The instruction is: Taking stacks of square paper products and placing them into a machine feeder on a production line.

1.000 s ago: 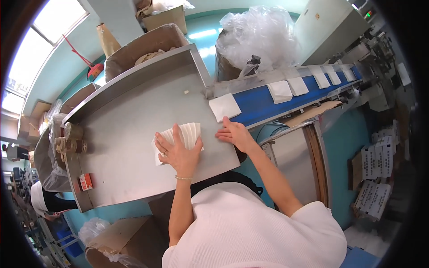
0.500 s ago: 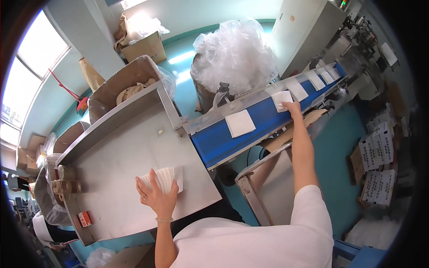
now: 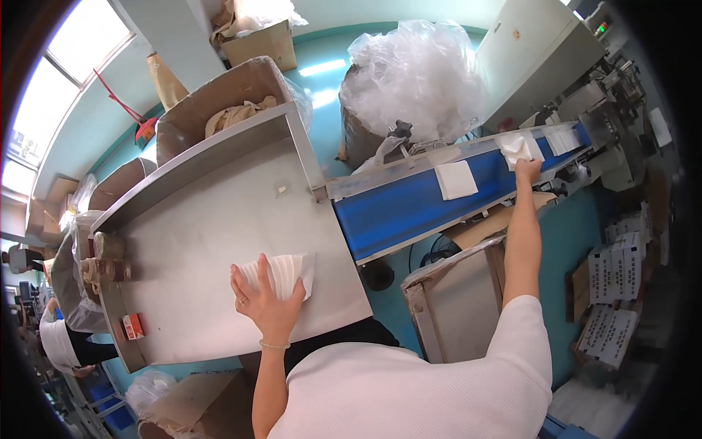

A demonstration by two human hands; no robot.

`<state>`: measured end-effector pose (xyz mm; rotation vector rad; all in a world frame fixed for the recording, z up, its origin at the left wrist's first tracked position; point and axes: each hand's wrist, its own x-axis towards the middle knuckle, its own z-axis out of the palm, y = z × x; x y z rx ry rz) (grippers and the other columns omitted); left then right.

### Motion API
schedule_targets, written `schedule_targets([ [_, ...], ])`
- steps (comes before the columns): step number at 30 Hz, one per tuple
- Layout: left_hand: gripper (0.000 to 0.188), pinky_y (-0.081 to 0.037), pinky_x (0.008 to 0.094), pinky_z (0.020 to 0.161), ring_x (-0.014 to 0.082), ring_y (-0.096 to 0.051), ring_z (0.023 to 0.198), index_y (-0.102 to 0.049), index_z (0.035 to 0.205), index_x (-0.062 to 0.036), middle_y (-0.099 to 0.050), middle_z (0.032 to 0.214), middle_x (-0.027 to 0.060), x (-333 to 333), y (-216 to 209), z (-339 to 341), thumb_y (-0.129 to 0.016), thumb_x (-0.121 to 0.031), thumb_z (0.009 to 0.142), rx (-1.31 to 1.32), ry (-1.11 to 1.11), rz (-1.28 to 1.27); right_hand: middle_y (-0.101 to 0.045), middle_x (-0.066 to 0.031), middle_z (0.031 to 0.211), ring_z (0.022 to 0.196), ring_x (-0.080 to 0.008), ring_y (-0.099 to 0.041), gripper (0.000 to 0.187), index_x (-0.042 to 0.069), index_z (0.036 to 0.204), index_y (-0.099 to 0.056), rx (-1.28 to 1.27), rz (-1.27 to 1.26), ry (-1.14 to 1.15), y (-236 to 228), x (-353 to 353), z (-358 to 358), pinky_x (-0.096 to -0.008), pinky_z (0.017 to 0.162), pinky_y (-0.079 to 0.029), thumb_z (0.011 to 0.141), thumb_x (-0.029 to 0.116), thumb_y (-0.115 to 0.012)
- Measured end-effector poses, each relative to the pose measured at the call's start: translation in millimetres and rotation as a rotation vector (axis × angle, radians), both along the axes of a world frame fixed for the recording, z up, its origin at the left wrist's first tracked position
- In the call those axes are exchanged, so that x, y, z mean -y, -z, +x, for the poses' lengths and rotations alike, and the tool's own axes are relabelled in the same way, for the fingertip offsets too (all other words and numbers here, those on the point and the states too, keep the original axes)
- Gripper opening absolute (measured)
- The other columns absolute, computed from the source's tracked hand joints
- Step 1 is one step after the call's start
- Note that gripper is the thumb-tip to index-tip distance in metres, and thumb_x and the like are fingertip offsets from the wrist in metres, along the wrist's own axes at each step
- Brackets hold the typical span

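Observation:
On the steel table, my left hand [image 3: 272,300] is spread over a fanned stack of white folded napkins [image 3: 298,272]. Its fingers lie along the far side and the thumb on the right side, so the stack sits in its grasp. At the right, my outstretched right hand [image 3: 528,170] is closed on the near edge of a white folded napkin [image 3: 516,148] over the blue conveyor belt [image 3: 395,212]. The fingertips there are partly hidden. A single folded napkin [image 3: 455,180] lies flat on the belt nearer to me, and several overlapping napkins [image 3: 561,140] lie farther up it.
The steel table [image 3: 197,234] has a raised rim; a small red box [image 3: 133,326] and jars [image 3: 110,269] stand at its left edge. Beyond are a lined carton [image 3: 183,124] and a heap of clear plastic [image 3: 417,80]. A wood-framed panel [image 3: 464,300] stands below the belt.
My right arm has reached farther up the belt toward the machine, and the napkins' positions there have changed. My left hand stays on the stack. The whole view has shifted a little.

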<state>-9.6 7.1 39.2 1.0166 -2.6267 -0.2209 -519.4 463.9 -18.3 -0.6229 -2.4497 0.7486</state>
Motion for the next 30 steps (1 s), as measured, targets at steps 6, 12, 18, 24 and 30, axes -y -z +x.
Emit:
schedule_targets([
  [6,0.087,-0.033,0.0582,0.099,0.0448,-0.028,0.139,-0.046,0.143,-0.0167,-0.023,0.154,0.027,14.8,1.8,12.7,-0.078,-0.035,0.064,0.108,-0.033,-0.035,-0.066,-0.0273,0.105,0.096,-0.0469,-0.063,0.042,-0.007,0.108,-0.059,-0.146,-0.122,0.284,-42.6,41.9,5.6,-0.0509,0.088,-0.05,0.078,0.023,-0.057],
  [12,0.081,-0.036,0.0576,0.102,0.0479,-0.037,0.132,-0.043,0.144,-0.0076,-0.032,0.147,0.0312,5.1,-12.8,4.8,-0.073,-0.038,0.075,0.29,0.045,-0.121,-0.069,-0.0255,0.098,0.093,-0.0404,-0.065,0.045,-0.01,0.092,-0.067,0.001,-0.464,-0.08,-5.6,-59.9,-118.2,-0.043,0.084,-0.049,0.076,0.032,-0.061],
  [18,0.088,-0.032,0.0603,0.108,0.0531,-0.032,0.135,-0.037,0.148,-0.0077,-0.024,0.15,0.0364,4.8,-9.5,-22.3,-0.075,-0.042,0.077,0.357,0.08,-0.031,-0.066,-0.0255,0.112,0.116,-0.039,-0.058,0.046,-0.004,0.108,-0.069,0.298,0.199,0.207,72.7,-140.4,-191.5,-0.0477,0.101,-0.044,0.079,0.03,-0.059],
  [24,0.086,-0.031,0.0568,0.11,0.0496,-0.033,0.136,-0.036,0.147,-0.0015,-0.03,0.148,0.0356,1.2,-13.4,-24.5,-0.069,-0.049,0.084,0.405,0.011,-0.059,-0.065,-0.0221,0.109,0.099,-0.0392,-0.066,0.025,-0.002,0.1,-0.068,0.19,0.726,0.145,2.1,-131.5,-220.5,-0.0437,0.085,-0.055,0.087,0.018,-0.061],
  [30,0.084,-0.033,0.0556,0.108,0.0482,-0.037,0.134,-0.034,0.149,-0.0031,-0.032,0.148,0.0334,2.2,-19.6,-30.4,-0.068,-0.048,0.086,0.463,-0.034,-0.115,-0.065,-0.0241,0.103,0.097,-0.041,-0.063,0.032,-0.002,0.102,-0.066,-0.067,0.685,0.097,-58.8,-138.3,-202.9,-0.0476,0.084,-0.051,0.083,0.024,-0.066],
])
